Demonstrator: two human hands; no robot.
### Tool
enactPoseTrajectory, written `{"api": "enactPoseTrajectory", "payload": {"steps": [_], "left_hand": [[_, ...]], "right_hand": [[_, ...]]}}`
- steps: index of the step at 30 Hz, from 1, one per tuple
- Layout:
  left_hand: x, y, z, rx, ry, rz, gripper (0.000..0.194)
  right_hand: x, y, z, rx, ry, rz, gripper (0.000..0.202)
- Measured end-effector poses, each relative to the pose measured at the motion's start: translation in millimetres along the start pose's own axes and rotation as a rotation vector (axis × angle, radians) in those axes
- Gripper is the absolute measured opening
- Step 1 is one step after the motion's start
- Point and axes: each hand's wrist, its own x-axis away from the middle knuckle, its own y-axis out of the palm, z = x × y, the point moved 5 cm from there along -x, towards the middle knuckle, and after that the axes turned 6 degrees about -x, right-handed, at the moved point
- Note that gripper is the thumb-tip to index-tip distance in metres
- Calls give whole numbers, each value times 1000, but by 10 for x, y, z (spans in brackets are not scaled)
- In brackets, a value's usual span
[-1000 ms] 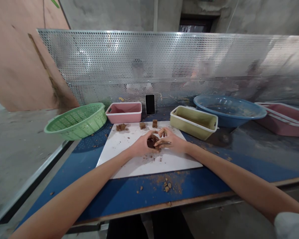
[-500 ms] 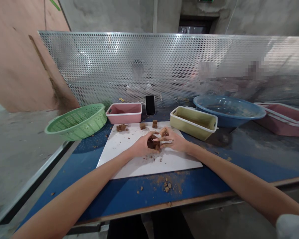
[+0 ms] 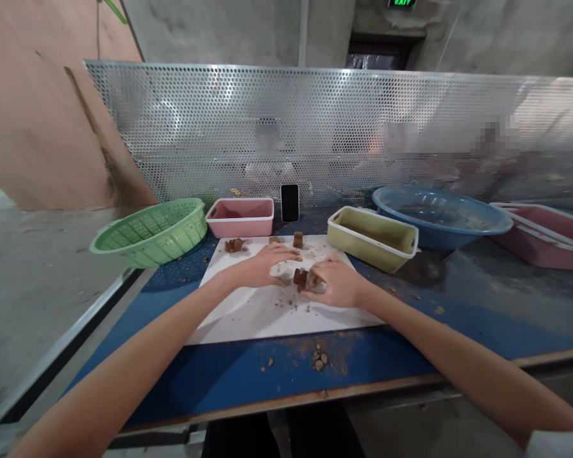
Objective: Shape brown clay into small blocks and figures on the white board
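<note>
My left hand [image 3: 262, 264] hovers over the left part of a white board [image 3: 239, 321], its fingers stretched out and nothing in its grasp. A dark brown clay block [image 3: 299, 278] is at the middle of the board, beside the fingertips of my right hand [image 3: 341, 283]. Those fingers are curled round a lighter brown clay lump [image 3: 314, 280] that meets the block. Whether the two pieces are joined I cannot tell. Towards the board's back edge are a small clay block [image 3: 298, 240], another block [image 3: 274, 240] partly behind my left hand, and a crumbly clay heap [image 3: 233, 245].
Behind the board stand a pink basket [image 3: 241, 226], a phone [image 3: 290, 203] and a yellow-green basket [image 3: 370, 245]. A green colander [image 3: 172, 238] is left; a blue basin [image 3: 439, 232] and pink baskets [image 3: 544, 248] are right. Clay bits [image 3: 319, 362] lie near the front edge.
My left hand has let go of the dark clay block and moved left, its fingers opening out. My right hand has shifted slightly down and right, still gripping the lighter lump.
</note>
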Motion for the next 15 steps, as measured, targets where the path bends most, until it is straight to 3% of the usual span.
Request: {"api": "enactPoseTrajectory", "payload": {"steps": [5, 8, 15], "left_hand": [[-215, -95, 179, -241, 194, -136, 67], [-345, -88, 261, -342, 242, -192, 70], [-477, -2, 282, -380, 314, -234, 53]], "right_hand": [[-15, 105, -195, 135, 70, -26, 44], [-12, 138, -221, 174, 96, -39, 45], [-9, 196, -164, 202, 134, -81, 49]]}}
